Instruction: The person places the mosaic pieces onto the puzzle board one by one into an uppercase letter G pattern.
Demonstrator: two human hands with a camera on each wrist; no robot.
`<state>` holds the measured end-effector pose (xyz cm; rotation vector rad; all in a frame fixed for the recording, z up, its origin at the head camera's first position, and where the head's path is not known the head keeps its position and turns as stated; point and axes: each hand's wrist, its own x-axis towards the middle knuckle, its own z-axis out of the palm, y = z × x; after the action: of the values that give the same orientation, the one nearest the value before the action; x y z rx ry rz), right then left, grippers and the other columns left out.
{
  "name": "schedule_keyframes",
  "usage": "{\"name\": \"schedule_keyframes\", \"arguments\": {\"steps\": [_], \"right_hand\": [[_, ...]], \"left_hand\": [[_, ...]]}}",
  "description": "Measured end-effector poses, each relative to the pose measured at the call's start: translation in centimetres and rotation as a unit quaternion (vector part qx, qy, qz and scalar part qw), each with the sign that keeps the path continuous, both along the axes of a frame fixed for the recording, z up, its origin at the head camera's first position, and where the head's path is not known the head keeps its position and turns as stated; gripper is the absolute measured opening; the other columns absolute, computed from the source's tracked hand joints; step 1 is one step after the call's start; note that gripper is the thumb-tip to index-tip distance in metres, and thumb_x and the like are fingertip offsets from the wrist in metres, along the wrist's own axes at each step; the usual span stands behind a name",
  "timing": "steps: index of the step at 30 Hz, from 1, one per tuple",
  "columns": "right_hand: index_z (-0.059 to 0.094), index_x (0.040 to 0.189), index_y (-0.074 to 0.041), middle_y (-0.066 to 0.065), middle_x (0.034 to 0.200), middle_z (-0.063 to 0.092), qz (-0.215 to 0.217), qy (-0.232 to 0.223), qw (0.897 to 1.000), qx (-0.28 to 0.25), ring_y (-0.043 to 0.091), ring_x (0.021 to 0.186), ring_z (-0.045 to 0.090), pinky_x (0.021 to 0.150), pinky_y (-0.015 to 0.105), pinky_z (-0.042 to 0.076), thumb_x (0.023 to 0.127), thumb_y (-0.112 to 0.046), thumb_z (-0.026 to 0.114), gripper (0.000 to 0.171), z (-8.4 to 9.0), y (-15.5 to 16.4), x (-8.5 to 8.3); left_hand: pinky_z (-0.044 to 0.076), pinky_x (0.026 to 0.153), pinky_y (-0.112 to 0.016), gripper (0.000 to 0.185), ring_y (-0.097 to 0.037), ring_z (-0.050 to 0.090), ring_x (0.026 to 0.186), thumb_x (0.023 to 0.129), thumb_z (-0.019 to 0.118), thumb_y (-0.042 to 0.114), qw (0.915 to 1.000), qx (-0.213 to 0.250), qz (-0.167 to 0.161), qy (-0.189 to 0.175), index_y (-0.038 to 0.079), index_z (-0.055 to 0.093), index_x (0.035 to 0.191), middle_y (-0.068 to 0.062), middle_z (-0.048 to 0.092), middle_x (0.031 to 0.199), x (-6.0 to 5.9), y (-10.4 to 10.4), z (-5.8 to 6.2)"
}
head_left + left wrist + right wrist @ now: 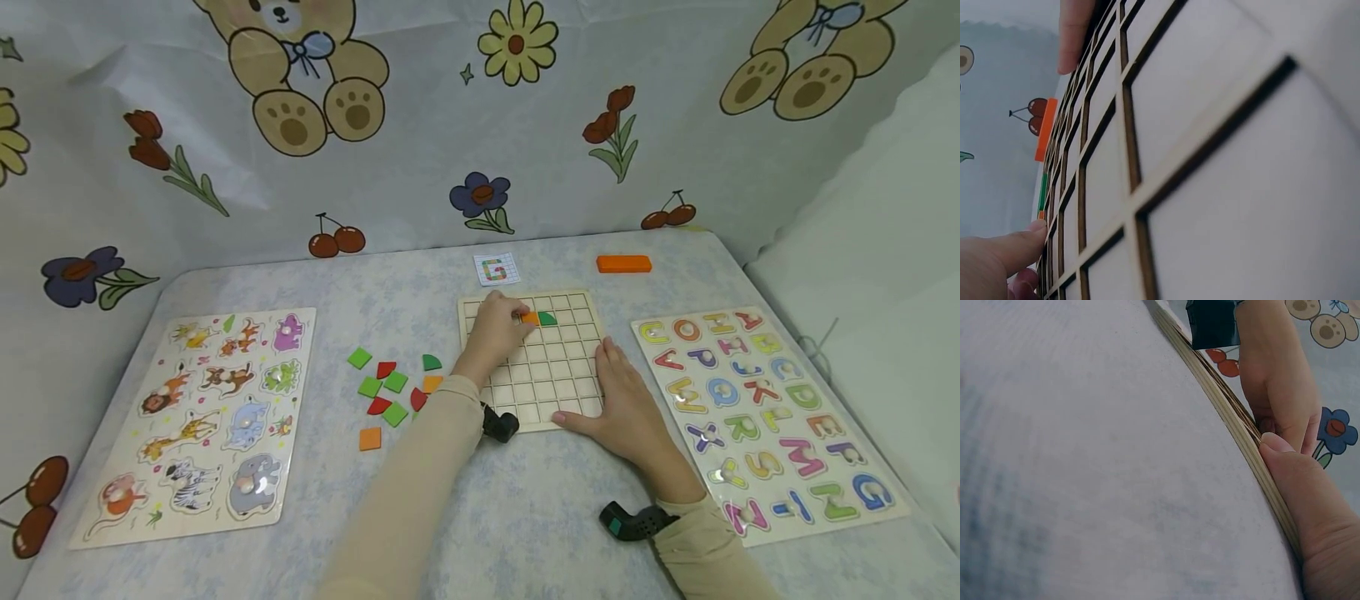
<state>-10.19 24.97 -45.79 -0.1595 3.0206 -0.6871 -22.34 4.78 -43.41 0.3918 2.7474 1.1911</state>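
Wooden and pale, one square grid board [558, 375] lies flat on the cloth-covered table [525, 517], and two pieces already sit in its upper row: one orange square tile [531, 317] and, touching it on the right, one green quarter-round tile [548, 318]. One left hand [495, 332] rests over the board's upper left cells with fingers curled down, the fingertips at the orange tile's left edge; whether they pinch it or only press it cannot be told. One right hand [618, 400] lies flat and relaxed on the board's lower right corner, thumb along the front edge, grasping nothing. Left of the board nine loose tiles [390, 387] are scattered near the left forearm: four green squares, one green quarter-round, two orange squares and two red quarter-rounds. Behind the board lie one small pattern card [497, 269] and one orange rectangular block [624, 264]. One animal peg puzzle [202, 417] sits far left, one alphabet peg puzzle [757, 408] far right.
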Motion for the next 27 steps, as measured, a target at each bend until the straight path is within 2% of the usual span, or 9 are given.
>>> {"name": "schedule_keyframes", "arguments": {"steps": [5, 11, 17, 22, 27], "right_hand": [[0.006, 0.157, 0.003, 0.019, 0.166, 0.003, -0.002, -0.002, 1.000, 0.000, 0.042, 0.153, 0.011, 0.120, 0.059, 0.018, 0.072, -0.075, 0.071, 0.132, 0.0, 0.0, 0.0], [0.007, 0.157, 0.003, 0.019, 0.166, 0.003, -0.001, -0.001, 1.000, -0.001, 0.042, 0.153, 0.011, 0.120, 0.059, 0.018, 0.072, -0.074, 0.071, 0.132, 0.0, 0.0, 0.0], [0.006, 0.157, 0.003, 0.019, 0.166, 0.003, -0.002, -0.001, 1.000, -0.003, 0.042, 0.153, 0.010, 0.120, 0.059, 0.018, 0.071, -0.074, 0.072, 0.132, 0.1, -0.1, 0.0], [0.006, 0.157, 0.003, 0.020, 0.166, 0.003, -0.001, 0.000, 1.000, -0.002, 0.042, 0.153, 0.010, 0.120, 0.059, 0.018, 0.072, -0.074, 0.072, 0.133, 0.1, -0.1, 0.0], [0.006, 0.157, 0.003, 0.020, 0.166, 0.002, -0.003, -0.001, 1.000, -0.003, 0.042, 0.153, 0.010, 0.120, 0.059, 0.017, 0.072, -0.074, 0.072, 0.132, 0.0, -0.2, 0.1]], "left_hand": [[0.051, 0.089, -0.032, 0.029, -0.019, 0.056, 0.100, 0.094, 0.070, 0.023, 1.0000, 0.002, 0.002, 0.001, 0.012, 0.071, 0.120, -0.007, 0.058, 0.113, 0.0, 0.0, 0.1], [0.051, 0.091, -0.033, 0.030, -0.020, 0.056, 0.101, 0.094, 0.070, 0.023, 0.9999, -0.014, 0.001, 0.004, 0.011, 0.070, 0.122, -0.008, 0.058, 0.114, 0.2, 0.0, 0.4], [0.052, 0.090, -0.033, 0.037, -0.021, 0.057, 0.103, 0.096, 0.067, 0.024, 0.9994, -0.033, -0.008, 0.006, 0.010, 0.064, 0.131, -0.009, 0.056, 0.118, 0.4, -0.2, 0.7], [0.052, 0.090, -0.035, 0.038, -0.022, 0.058, 0.104, 0.097, 0.066, 0.024, 0.9999, -0.010, -0.006, 0.002, 0.010, 0.061, 0.133, -0.008, 0.055, 0.121, 1.2, -0.9, 1.1], [0.053, 0.088, -0.039, 0.044, -0.023, 0.059, 0.104, 0.097, 0.064, 0.026, 0.9995, -0.030, -0.001, 0.003, 0.012, 0.056, 0.138, -0.010, 0.054, 0.127, 2.4, -2.4, 2.2]]}}
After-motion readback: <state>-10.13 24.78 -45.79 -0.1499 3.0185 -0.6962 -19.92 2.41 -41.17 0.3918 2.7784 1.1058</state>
